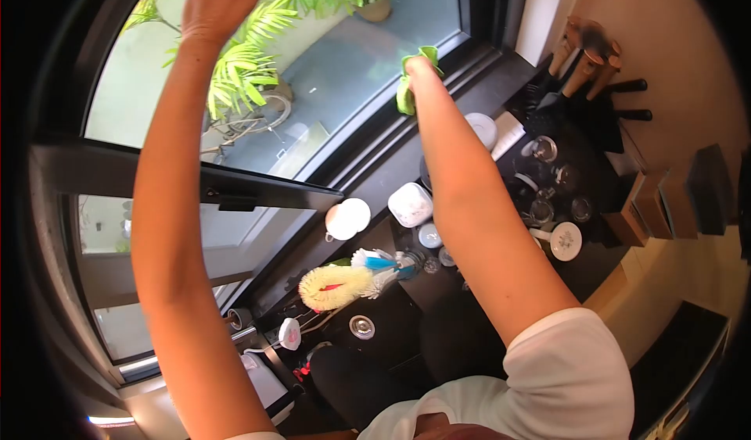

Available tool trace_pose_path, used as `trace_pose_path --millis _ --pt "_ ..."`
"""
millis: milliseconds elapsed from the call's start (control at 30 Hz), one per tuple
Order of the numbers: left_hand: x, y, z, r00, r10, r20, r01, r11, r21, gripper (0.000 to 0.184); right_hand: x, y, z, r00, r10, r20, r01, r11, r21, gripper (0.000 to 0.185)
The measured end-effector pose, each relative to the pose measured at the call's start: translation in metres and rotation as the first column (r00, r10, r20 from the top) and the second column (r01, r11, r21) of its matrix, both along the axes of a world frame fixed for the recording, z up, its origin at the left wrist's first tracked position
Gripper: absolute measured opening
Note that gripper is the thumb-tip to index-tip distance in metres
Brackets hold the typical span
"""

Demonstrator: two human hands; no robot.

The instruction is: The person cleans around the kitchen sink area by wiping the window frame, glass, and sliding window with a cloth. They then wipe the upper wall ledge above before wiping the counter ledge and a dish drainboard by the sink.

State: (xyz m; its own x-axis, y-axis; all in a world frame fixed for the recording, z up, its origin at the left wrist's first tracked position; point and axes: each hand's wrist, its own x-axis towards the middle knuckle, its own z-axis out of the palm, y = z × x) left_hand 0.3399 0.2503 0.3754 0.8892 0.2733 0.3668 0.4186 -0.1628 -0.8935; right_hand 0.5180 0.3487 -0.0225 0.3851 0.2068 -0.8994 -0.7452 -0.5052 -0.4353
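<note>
My right hand [420, 68] is closed round a green cloth [405, 96] at the lower edge of the window glass [344, 72], near the black frame. The cloth sticks out above and below the hand. Raised at the top left, my left hand [227, 0] is over the window pane, cut off by the top of the view. Its fingers are out of sight, so whether it is open or closed does not show.
Below the window stand a white container [411, 204], cups and glasses. A yellow brush [332, 287] lies nearer. Wooden-handled utensils [583, 72] stand at the right, with boxes [645, 205] below them. An inner window frame [274, 192] crosses the left.
</note>
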Motion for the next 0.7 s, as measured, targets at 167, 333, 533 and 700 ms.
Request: trace_pose_path --millis 167,333,533,700 --pt "0.003 -0.002 -0.001 1.0 0.028 0.006 -0.028 0.999 0.018 0.059 -0.014 -0.043 0.043 0.985 -0.007 0.174 0.02 0.997 -0.072 0.042" --pt "0.006 -0.011 -0.003 0.996 0.083 -0.018 -0.081 0.994 0.074 0.06 -0.057 -0.043 0.045 0.969 -0.03 0.245 0.078 0.979 -0.186 0.039" --pt "0.003 -0.003 -0.002 0.996 0.094 -0.007 -0.094 0.995 0.019 0.061 -0.135 -0.077 0.06 0.983 0.174 0.062 -0.16 0.971 -0.178 0.044" --pt "0.005 -0.012 -0.001 0.997 0.081 0.014 -0.081 0.997 0.007 0.061 -0.19 -0.072 0.019 0.712 0.695 0.105 -0.701 0.712 0.035 0.036"
